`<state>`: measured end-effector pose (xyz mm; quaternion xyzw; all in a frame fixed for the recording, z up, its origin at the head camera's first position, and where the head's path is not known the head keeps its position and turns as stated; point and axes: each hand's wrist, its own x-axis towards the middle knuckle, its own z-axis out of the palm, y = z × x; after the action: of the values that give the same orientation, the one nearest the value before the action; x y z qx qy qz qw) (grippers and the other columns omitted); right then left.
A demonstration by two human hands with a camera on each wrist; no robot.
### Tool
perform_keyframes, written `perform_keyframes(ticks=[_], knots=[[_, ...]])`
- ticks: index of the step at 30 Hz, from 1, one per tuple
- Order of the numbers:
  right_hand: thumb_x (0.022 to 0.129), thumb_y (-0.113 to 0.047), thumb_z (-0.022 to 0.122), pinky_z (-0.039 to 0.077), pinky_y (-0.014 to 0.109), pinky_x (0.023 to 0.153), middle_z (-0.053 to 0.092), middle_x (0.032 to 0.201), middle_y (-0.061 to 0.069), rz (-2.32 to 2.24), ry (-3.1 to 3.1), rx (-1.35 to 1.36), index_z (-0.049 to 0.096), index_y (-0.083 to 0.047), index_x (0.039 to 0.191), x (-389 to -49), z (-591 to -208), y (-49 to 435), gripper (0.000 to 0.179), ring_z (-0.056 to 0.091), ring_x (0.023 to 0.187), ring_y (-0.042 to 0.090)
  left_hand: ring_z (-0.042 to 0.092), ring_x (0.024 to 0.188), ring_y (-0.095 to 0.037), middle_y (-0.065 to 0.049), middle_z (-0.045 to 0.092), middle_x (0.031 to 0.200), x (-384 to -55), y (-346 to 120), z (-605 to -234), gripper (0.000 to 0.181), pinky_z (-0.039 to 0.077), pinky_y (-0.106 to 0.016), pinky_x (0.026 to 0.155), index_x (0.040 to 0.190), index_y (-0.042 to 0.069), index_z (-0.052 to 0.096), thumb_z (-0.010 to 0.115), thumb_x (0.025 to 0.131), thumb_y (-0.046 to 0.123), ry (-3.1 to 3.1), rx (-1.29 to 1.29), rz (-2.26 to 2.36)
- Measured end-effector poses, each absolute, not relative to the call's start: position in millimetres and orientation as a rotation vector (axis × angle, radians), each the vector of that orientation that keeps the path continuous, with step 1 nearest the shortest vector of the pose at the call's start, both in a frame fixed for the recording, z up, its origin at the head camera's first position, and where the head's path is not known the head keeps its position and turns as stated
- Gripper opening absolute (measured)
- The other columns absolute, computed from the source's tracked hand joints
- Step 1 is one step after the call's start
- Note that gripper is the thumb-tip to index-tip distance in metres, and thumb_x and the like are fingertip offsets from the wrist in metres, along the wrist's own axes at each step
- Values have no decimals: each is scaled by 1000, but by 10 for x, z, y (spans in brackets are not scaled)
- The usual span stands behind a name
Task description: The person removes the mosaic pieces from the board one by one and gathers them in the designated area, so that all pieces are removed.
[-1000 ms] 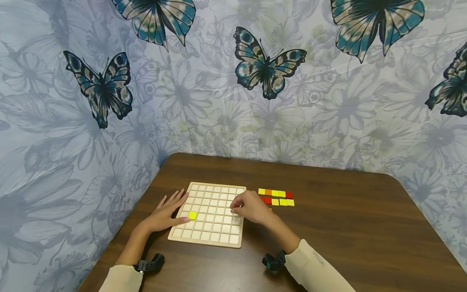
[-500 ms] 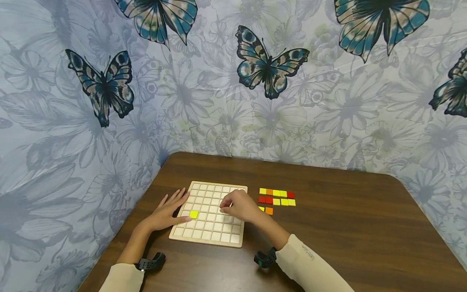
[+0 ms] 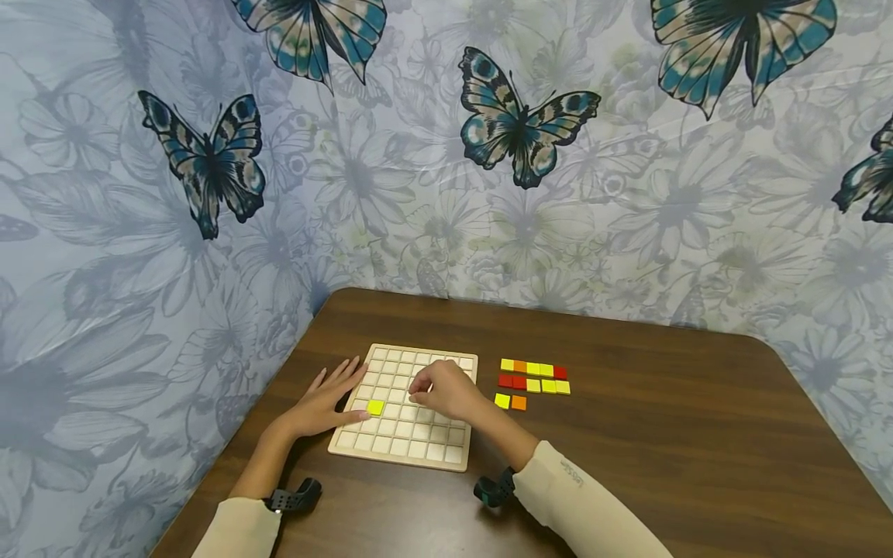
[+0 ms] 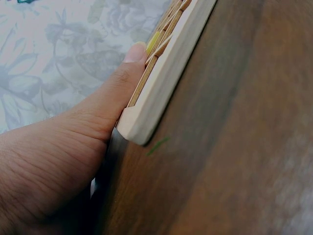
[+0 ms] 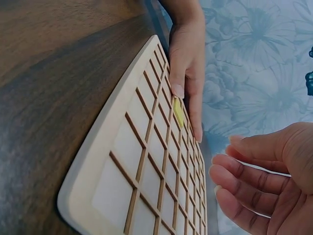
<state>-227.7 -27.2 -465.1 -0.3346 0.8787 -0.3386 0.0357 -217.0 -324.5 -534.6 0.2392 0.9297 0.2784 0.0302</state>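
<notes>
A pale wooden grid board (image 3: 398,459) lies on the table, with one yellow square tile (image 3: 375,408) in its left part. My left hand (image 3: 324,403) rests at the board's left edge, fingers spread and thumb beside the yellow tile. The left wrist view shows the left thumb (image 4: 112,93) along the rim. My right hand (image 3: 446,389) hovers over the middle of the board with bent fingers, thumb close to the index finger. In the right wrist view, no tile shows at the right fingertips (image 5: 226,166); whether something small is hidden between them cannot be seen.
Right of the board lie a back row of yellow, orange and red tiles (image 3: 533,368), a second row of red and yellow tiles (image 3: 533,384), a yellow tile (image 3: 502,401) and an orange tile (image 3: 518,403). A butterfly-patterned cloth (image 3: 412,232) hangs behind the brown table (image 3: 649,418).
My right hand has moved left from the board's right edge to over its middle, uncovering the front yellow and orange tiles. The left hand stays at the board's edge.
</notes>
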Motion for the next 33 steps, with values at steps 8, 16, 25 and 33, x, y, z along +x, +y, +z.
perform_keyframes(ticks=[8, 16, 25, 33], knots=[[89, -11, 79, 49, 20, 61, 72, 75, -8, -1017, 2745, -1039, 80, -11, 84, -2350, -4676, -426, 5, 59, 65, 2, 7, 153, -46, -22, 12, 167, -2199, -3230, -5341, 94, -4, -72, 114, 163, 7, 21, 70, 94, 49, 2861, 734, 865], [89, -10, 80, 50, 16, 62, 74, 79, -3, -976, 2738, -1061, 80, -8, 86, -2385, -4750, -578, 3, 61, 65, 0, 8, 153, -46, -22, 13, 167, -2224, -3238, -5387, 96, -3, -72, 114, 163, 8, 20, 70, 93, 50, 2883, 734, 841], [89, -10, 79, 50, 15, 64, 75, 83, -2, -938, 2753, -1043, 80, -10, 85, -2396, -4853, -729, 5, 62, 70, 2, 8, 153, -45, -21, 12, 167, -2194, -3236, -5372, 96, -4, -71, 115, 163, 8, 20, 71, 93, 49, 2874, 725, 856], [88, -13, 81, 49, 15, 64, 73, 82, -5, -885, 2774, -1045, 81, -11, 84, -2439, -4961, -809, 4, 61, 70, 2, 8, 153, -45, -22, 13, 167, -2185, -3238, -5383, 96, -3, -72, 114, 162, 7, 21, 71, 93, 49, 2880, 724, 848]])
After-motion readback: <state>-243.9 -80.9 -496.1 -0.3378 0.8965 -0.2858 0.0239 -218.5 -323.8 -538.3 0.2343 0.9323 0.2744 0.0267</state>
